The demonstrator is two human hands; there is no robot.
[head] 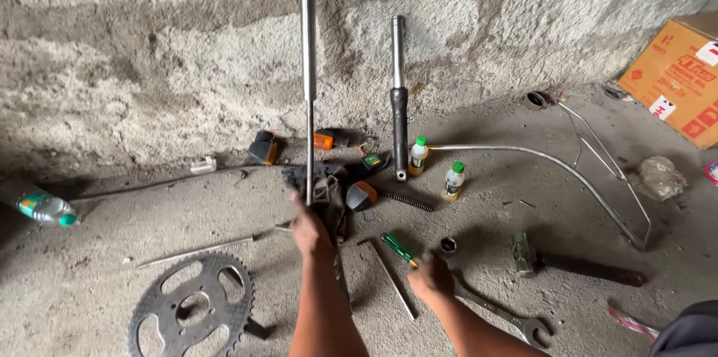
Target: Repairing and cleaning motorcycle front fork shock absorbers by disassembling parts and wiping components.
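My left hand [309, 228] is closed around the lower end of a long shiny metal tube [307, 43] that stands upright against the rough block wall. A dark rag [326, 186] lies under the tube's foot. My right hand [431, 276] rests on the concrete floor, fingers curled at the grip of a green-handled screwdriver [399, 249]; whether it grips it I cannot tell. A large spanner [502, 313] lies just right of that hand. A flat metal bar [392, 279] lies between my forearms.
A second fork tube [399, 95] leans on the wall. Two small green-capped bottles [434, 168], a spring [408, 201], turn-signal lamps [265, 149], a sprocket [193, 304], a hammer [576, 266], a bent chrome rail [568, 170], a plastic bottle [39, 206] and a cardboard box [677, 80] surround me.
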